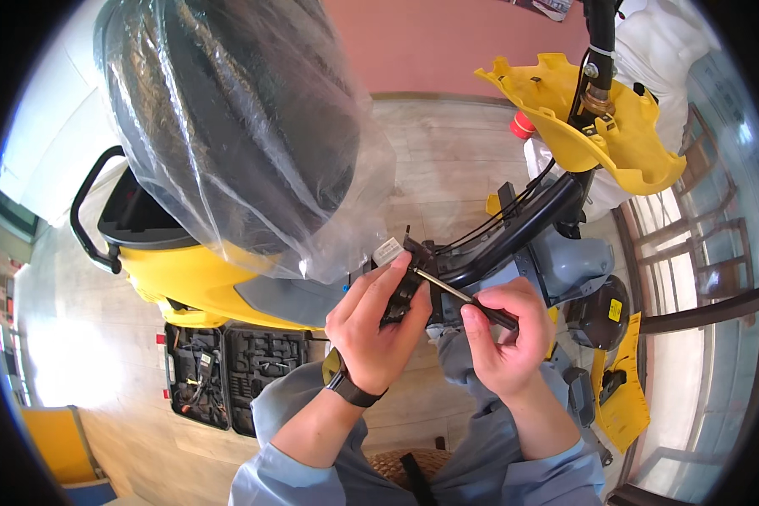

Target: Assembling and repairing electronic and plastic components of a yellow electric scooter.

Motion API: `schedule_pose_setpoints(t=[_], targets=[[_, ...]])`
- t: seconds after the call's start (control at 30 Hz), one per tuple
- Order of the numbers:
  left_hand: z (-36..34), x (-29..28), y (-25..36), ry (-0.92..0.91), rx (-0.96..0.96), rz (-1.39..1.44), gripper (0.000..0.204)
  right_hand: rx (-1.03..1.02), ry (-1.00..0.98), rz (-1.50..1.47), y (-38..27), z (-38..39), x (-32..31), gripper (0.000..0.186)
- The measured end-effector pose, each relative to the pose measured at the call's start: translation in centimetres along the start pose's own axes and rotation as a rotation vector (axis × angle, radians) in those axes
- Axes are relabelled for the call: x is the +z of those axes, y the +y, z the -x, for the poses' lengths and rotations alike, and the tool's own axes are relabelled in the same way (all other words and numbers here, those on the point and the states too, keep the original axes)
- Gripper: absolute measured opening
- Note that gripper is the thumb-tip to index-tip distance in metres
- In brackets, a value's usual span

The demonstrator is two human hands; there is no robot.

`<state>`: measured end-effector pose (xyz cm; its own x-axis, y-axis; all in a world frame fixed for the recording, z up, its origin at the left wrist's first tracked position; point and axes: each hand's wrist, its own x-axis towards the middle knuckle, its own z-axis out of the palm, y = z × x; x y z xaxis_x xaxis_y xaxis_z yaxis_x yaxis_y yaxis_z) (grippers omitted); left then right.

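My right hand grips a screwdriver by its dark handle, with fingers and thumb pinched round it. The bare metal shaft points up and left, its tip at a black part between my hands. My left hand is closed round that black part, thumb on the near side. A white label sits just beyond the left fingertips. The part lies against the lower end of a scooter's black frame tube; whether it is fixed there I cannot tell. My left fingers hide much of it.
At left, a plastic-wrapped dark seat rises over the yellow scooter body. An opened tool case lies on the floor below it. A yellow front cover hangs around the steering column; another yellow panel lies at right.
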<state>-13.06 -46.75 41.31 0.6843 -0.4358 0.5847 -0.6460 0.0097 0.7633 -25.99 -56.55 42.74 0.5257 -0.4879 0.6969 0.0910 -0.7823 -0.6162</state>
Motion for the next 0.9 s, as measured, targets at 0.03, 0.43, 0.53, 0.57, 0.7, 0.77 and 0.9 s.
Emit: schedule_pose_setpoints(t=[0.03, 0.43, 0.53, 0.57, 0.7, 0.77, 0.9], targets=[[0.0, 0.0, 0.0, 0.006, -0.008, 0.000, 0.035, -0.010, 0.002, -0.011, 0.1, 0.0, 0.0, 0.022], [-0.2, -0.5, -0.6, 0.007, 0.108, 0.030, 0.038, -0.026, -0.065, -0.049, 1.3, 0.5, -0.7, 0.029], [-0.2, -0.6, -0.6, 0.015, 0.131, 0.031, 0.038, 0.035, -0.044, -0.083, 1.5, 0.8, -0.5, 0.030], [-0.3, -0.5, -0.7, 0.036, 0.148, 0.031, 0.039, 0.063, -0.021, -0.119, 1.5, 0.9, -0.3, 0.028], [-0.4, -0.5, -0.9, 0.059, 0.196, 0.027, 0.041, 0.103, -0.063, -0.032, 0.9, 1.0, -0.5, 0.023], [-0.4, -0.4, -1.0, 0.061, 0.214, 0.029, 0.041, 0.112, -0.090, -0.006, 0.6, 0.8, -0.7, 0.022], [-0.4, -0.4, -0.9, 0.065, 0.199, 0.034, 0.041, 0.153, -0.173, -0.103, 0.7, 0.0, -0.8, 0.022]])
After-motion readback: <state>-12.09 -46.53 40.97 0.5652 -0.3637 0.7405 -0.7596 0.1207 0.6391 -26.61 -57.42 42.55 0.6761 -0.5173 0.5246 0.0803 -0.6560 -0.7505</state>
